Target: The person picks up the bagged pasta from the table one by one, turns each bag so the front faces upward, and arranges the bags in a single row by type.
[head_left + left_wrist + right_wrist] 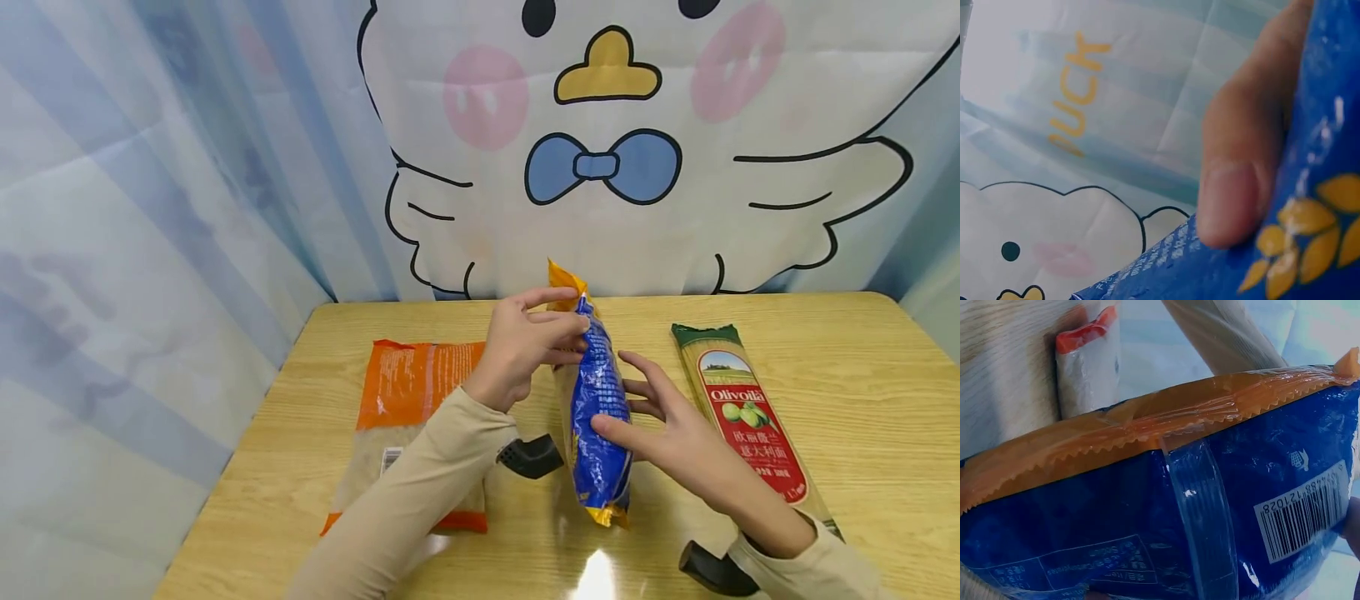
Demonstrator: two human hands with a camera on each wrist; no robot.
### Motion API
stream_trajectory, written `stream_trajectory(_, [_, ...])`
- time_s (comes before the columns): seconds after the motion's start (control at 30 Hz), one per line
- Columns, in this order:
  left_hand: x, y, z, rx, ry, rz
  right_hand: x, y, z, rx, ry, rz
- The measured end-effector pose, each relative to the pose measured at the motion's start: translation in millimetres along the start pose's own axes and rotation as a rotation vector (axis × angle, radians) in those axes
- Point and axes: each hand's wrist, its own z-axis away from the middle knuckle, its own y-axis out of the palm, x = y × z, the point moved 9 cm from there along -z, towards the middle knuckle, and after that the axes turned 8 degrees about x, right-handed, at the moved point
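A blue plastic food bag with orange-yellow sealed ends stands on its narrow side over the middle of the table, held between both hands. My left hand grips its far upper part from the left, fingers along the orange end. In the left wrist view a thumb presses on the blue film beside a printed yellow wheat ear. Around the nearer right side, my right hand holds the bag, thumb toward me and fingers spread along its side. The right wrist view shows the bag's barcode and zigzag-cut seal; its contents are hidden.
An orange-and-clear packet lies flat at the left, partly under the left sleeve. At the right lies an Olivoilà spaghetti packet, beside the right hand. A printed cartoon curtain hangs behind the wooden table.
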Motion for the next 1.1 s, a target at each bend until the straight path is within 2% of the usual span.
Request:
stream_trajectory(0.17, [1.2, 8.2, 0.3, 0.016, 0.006, -0.005, 2.1, -4.2, -0.7, -0.024, -0.063, 0.052])
stream_trajectory(0.37, [3.4, 16.9, -1.8, 0.052, 0.008, -0.019, -1.2, -4.0, -3.0, -0.002, -0.146, -0.096])
stream_trajectory(0.6, [5.3, 21.2, -3.4, 0.083, 0.017, -0.06, -5.1, -4.0, -4.1, -0.007, -0.157, -0.153])
stream_trajectory(0.83, [6.4, 22.1, -1.4, 0.108, -0.015, -0.115, -4.6, -1.0, -2.3, 0.002, -0.192, -0.187])
stream_trajectory(0.97, [6.7, 20.6, -1.5, 0.125, -0.021, -0.118, -5.9, -0.9, -3.0, 0.014, -0.181, -0.234])
stream_trajectory(1.1, [5.0, 18.0, -0.4, 0.156, 0.003, -0.108, -8.0, -1.7, -3.4, 0.034, -0.15, -0.287])
